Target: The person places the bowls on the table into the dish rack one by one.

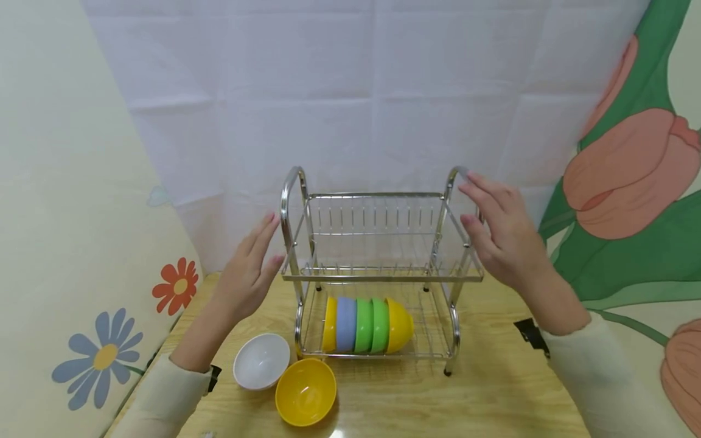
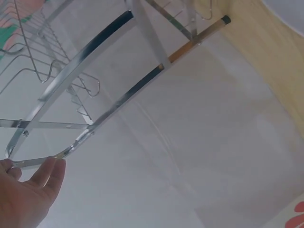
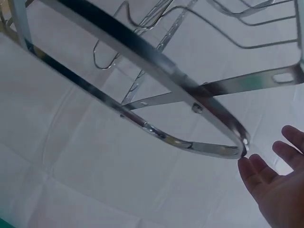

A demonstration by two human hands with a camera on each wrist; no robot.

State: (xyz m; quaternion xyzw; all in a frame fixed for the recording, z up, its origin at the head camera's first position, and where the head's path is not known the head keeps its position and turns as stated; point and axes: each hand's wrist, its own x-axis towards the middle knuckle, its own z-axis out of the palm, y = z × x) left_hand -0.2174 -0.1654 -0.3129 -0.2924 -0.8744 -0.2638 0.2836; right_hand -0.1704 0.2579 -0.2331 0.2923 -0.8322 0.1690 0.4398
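Note:
A two-tier chrome dish rack stands on the wooden table. Beside its left upright is my left hand, fingers fairly straight; in the left wrist view the fingertips are right at the curved top bar. My right hand is at the right end, fingers extended and spread, with a fingertip at the bend of the right frame. On the lower tier several bowls lie on their sides in a row: a yellow bowl, green bowls, a blue bowl and another yellow one.
A white bowl and a yellow bowl sit upright on the table in front of the rack's left corner. Behind hangs a white cloth. Flower-patterned walls flank both sides.

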